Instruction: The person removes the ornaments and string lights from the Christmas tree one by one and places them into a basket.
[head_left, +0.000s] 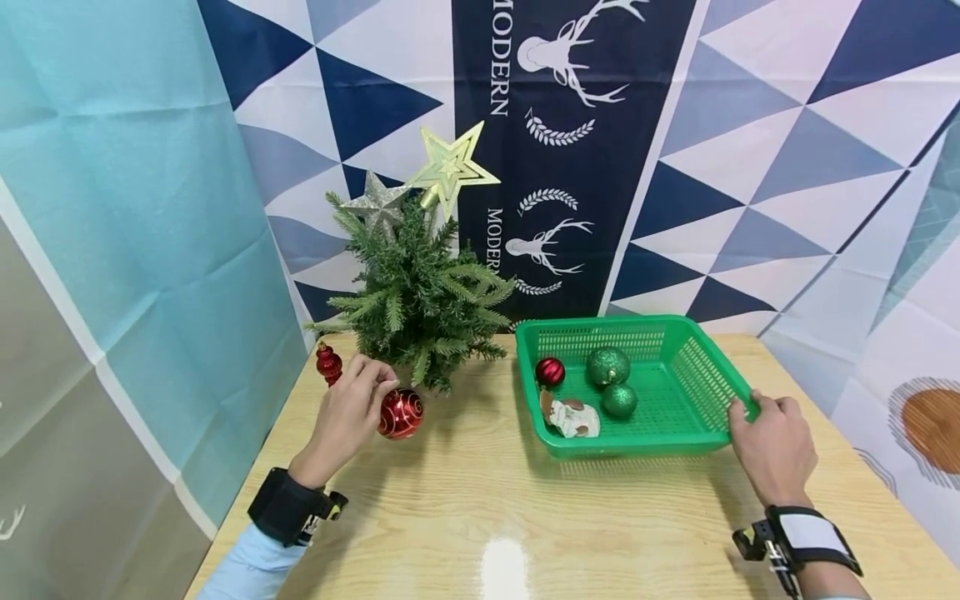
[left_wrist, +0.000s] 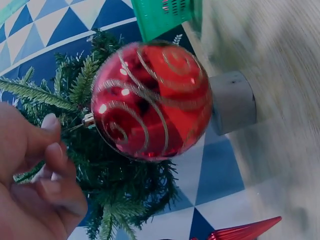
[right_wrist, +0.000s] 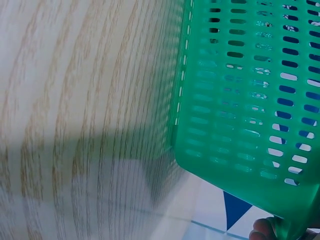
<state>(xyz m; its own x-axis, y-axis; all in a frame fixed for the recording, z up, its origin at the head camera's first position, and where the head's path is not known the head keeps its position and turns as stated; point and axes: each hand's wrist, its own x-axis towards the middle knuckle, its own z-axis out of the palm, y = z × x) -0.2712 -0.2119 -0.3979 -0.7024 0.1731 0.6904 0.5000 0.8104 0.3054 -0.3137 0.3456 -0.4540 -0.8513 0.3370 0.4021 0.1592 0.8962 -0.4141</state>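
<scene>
A shiny red Christmas ball with gold glitter swirls hangs from my left hand. The thumb and a fingertip pinch the thin loop at its gold cap; the left wrist view shows the ball close up, in front of the small Christmas tree. On the right, my right hand grips the rim of the green plastic basket at its near right corner. In the right wrist view only a few fingertips show, at the basket's edge.
Inside the basket lie a small red ball, two green glitter balls and a white-and-brown ornament. A red finial-shaped ornament is at the tree's left. Silver and gold stars top the tree. Patterned cloth hangs behind.
</scene>
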